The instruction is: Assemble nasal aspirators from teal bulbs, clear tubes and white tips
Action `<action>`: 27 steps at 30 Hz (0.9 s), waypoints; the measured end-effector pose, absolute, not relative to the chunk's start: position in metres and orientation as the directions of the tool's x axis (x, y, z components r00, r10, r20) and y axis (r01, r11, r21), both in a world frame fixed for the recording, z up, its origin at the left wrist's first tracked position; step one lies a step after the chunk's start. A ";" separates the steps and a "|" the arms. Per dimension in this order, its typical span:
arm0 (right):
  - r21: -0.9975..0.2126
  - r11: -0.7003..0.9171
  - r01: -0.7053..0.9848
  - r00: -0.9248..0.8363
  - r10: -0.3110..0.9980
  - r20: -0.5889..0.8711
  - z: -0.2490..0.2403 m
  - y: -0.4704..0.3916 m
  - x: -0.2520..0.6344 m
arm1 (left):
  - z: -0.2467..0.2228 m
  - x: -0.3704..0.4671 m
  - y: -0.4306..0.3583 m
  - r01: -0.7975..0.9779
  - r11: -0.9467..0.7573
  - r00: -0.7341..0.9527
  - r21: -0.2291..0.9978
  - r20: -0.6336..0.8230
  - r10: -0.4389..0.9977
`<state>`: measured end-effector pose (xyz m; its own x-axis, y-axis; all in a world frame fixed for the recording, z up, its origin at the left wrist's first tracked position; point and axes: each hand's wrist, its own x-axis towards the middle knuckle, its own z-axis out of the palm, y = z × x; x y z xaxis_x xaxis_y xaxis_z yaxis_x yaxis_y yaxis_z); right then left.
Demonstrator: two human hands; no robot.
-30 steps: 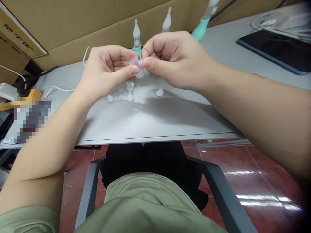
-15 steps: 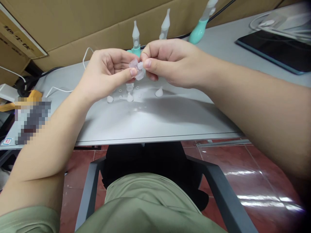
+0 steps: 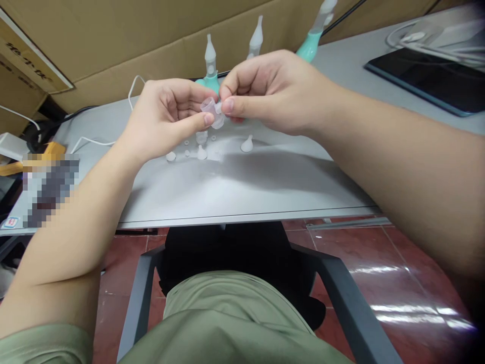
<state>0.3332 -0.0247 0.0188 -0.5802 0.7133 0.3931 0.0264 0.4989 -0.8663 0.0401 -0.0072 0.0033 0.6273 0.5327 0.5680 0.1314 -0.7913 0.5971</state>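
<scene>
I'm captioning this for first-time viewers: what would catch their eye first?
Probably the left hand and right hand, meeting at a small clear plastic piece above the grey desk. Then the rightmost teal bulb beyond the right hand, and the dark flat device toward the desk's right end.

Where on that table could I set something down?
The widest bare patch of the grey table lies between the small white parts and its front edge. Another sits between the right forearm and the dark flat device. It's crowded around the left hand and right hand.
</scene>
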 end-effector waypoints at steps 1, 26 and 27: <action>-0.879 0.475 0.030 -0.593 0.717 0.367 0.019 -0.024 0.334 | 0.003 0.039 -0.006 0.127 -0.797 0.641 0.590 0.565 0.520; -0.959 0.279 0.050 -0.480 0.849 0.222 0.043 -0.035 0.340 | -0.009 0.028 0.023 0.105 -0.898 0.595 0.428 0.696 0.401; -0.921 0.346 0.180 -0.483 0.847 0.223 0.046 -0.035 0.346 | -0.010 0.027 0.023 0.121 -0.892 0.593 0.436 0.689 0.417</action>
